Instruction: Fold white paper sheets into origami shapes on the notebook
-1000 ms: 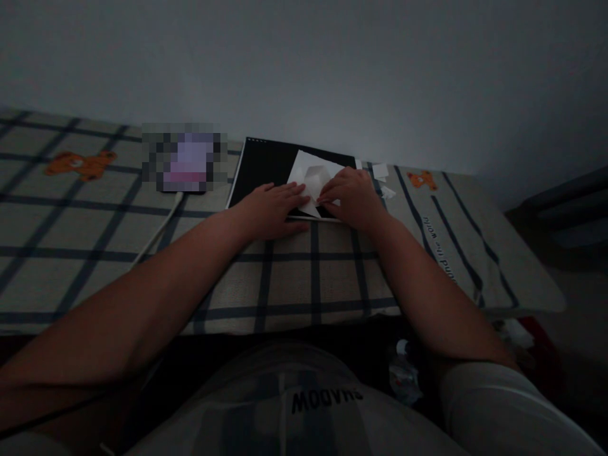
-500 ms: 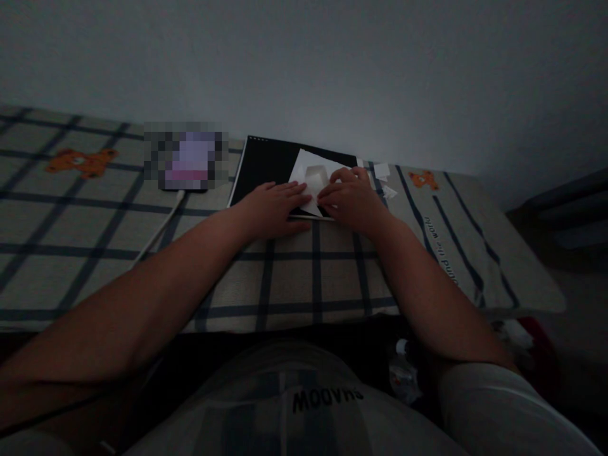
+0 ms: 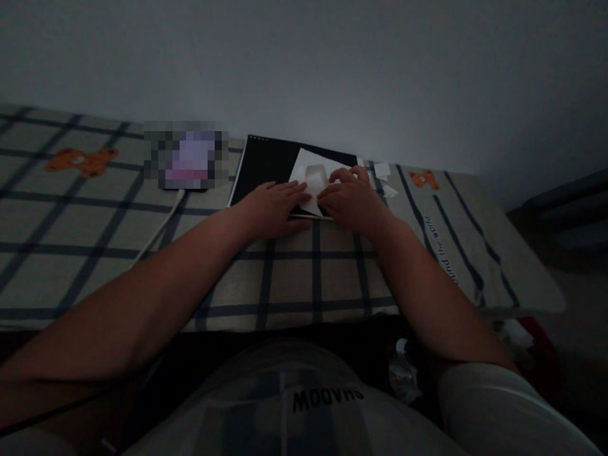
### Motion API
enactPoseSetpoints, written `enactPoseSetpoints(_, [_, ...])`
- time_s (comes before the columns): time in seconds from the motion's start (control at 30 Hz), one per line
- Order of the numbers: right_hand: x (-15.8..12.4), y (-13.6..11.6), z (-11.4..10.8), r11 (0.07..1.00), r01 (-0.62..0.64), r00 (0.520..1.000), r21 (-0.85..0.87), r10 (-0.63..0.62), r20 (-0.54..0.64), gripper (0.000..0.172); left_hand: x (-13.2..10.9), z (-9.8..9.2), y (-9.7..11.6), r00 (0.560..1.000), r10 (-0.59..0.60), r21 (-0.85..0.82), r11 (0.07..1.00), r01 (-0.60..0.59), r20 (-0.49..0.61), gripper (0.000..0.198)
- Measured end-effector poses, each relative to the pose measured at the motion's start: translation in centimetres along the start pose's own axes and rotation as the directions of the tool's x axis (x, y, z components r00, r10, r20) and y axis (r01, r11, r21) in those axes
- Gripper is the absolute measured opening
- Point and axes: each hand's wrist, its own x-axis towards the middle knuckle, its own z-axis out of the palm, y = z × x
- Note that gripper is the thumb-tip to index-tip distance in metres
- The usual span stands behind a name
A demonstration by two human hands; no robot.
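A folded white paper (image 3: 314, 174) lies on a black board (image 3: 268, 166) near the wall. My left hand (image 3: 270, 208) lies flat, fingers stretched out, with its fingertips pressing the paper's left edge. My right hand (image 3: 351, 199) rests on the paper's right part, fingers curled and pressing a fold. The paper's lower right part is hidden under my right hand.
The board sits on a checked cloth (image 3: 95, 221) with orange bear prints. A blurred-out object (image 3: 185, 158) with a white cable (image 3: 159, 231) lies left of the board. Small white paper scraps (image 3: 382, 171) lie right of it. The cloth's front edge runs near my body.
My right hand has slid slightly left and its fingers have shifted along the paper. My left hand has stayed in place.
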Motion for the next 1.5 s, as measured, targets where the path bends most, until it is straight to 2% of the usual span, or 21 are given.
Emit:
enactPoseSetpoints(0.57, [-0.3,0.0,-1.0,1.0,0.017,1.0,-0.022,-0.017,0.009,0.032,-0.1,0.1,0.4,1.0,-0.005,0.031,1.0,0.006,-0.011,0.072])
enactPoseSetpoints(0.83, [-0.4,-1.2,-1.6,0.999,0.034,0.998,-0.034,-0.032,0.058,0.03,-0.2,0.0,0.7,1.0,-0.009,0.018,1.0,0.009,0.003,0.074])
enactPoseSetpoints(1.03, [-0.4,-0.9,-1.5,1.0,0.018,0.996,-0.016,-0.017,0.091,0.029,-0.3,0.2,0.9,1.0,-0.007,0.016,1.0,0.006,0.019,0.074])
enactPoseSetpoints(1.17, [-0.3,-0.8,-1.7,0.998,0.028,0.994,-0.054,-0.022,0.106,0.028,-0.5,0.5,1.1,1.0,0.0,0.002,1.0,0.0,-0.021,0.074])
enactPoseSetpoints(1.33, [-0.2,-1.3,-2.3,0.997,0.037,0.985,-0.075,-0.024,0.168,0.026,-0.6,0.5,1.6,0.999,0.03,0.081,0.996,-0.027,-0.037,0.069])
enactPoseSetpoints(1.5, [-0.1,-1.5,-2.7,0.996,0.029,0.982,-0.089,-0.012,0.187,0.03,-0.7,-0.3,1.8,0.994,0.096,0.141,0.986,-0.089,-0.044,0.059])
